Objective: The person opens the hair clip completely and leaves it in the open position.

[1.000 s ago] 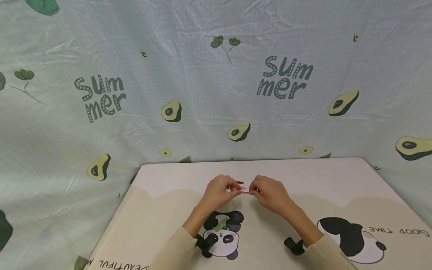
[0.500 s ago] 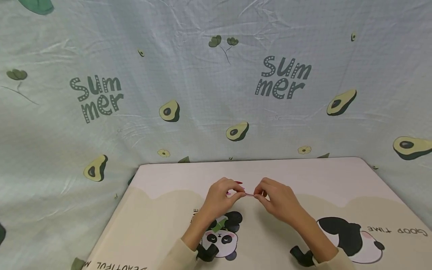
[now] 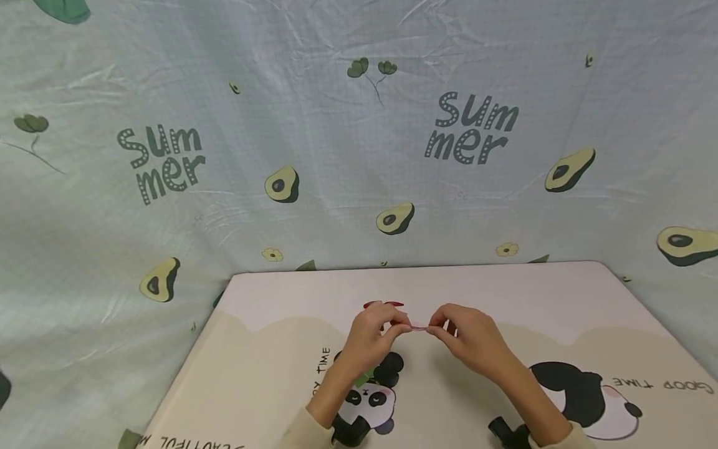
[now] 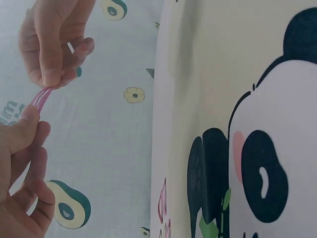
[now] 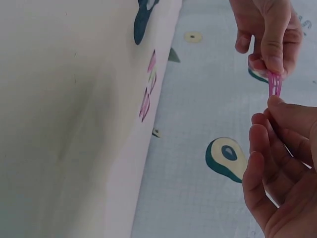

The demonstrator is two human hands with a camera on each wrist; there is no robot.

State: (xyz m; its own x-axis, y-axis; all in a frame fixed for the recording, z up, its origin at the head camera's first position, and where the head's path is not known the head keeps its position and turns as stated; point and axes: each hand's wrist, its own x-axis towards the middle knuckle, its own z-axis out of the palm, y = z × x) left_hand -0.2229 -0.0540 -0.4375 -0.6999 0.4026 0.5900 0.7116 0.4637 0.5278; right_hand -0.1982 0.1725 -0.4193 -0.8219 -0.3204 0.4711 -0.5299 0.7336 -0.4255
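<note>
A slim pink hair clip (image 3: 419,328) with lengthwise slits is stretched between my two hands above the table. My left hand (image 3: 370,333) pinches one end with thumb and forefinger; my right hand (image 3: 468,340) pinches the other the same way. In the left wrist view the slitted strands of the clip (image 4: 42,99) show between the fingertips. The right wrist view shows the pink clip (image 5: 275,85) too, its ends hidden under the fingers. Beyond my left hand, red clips (image 3: 394,304) lie on the table, partly covered by that hand.
The table (image 3: 280,293) has a printed cover with a panda (image 3: 370,405) and a dog (image 3: 583,399). Several pink clips (image 5: 144,106) lie near its far edge. A curtain (image 3: 336,137) printed with avocados hangs behind. Black straps with mounts (image 3: 507,433) sit at my wrists.
Both hands have moved a little toward me and to the right, with the pink clip between them. The gap between the hands has widened slightly, and more red clips show behind.
</note>
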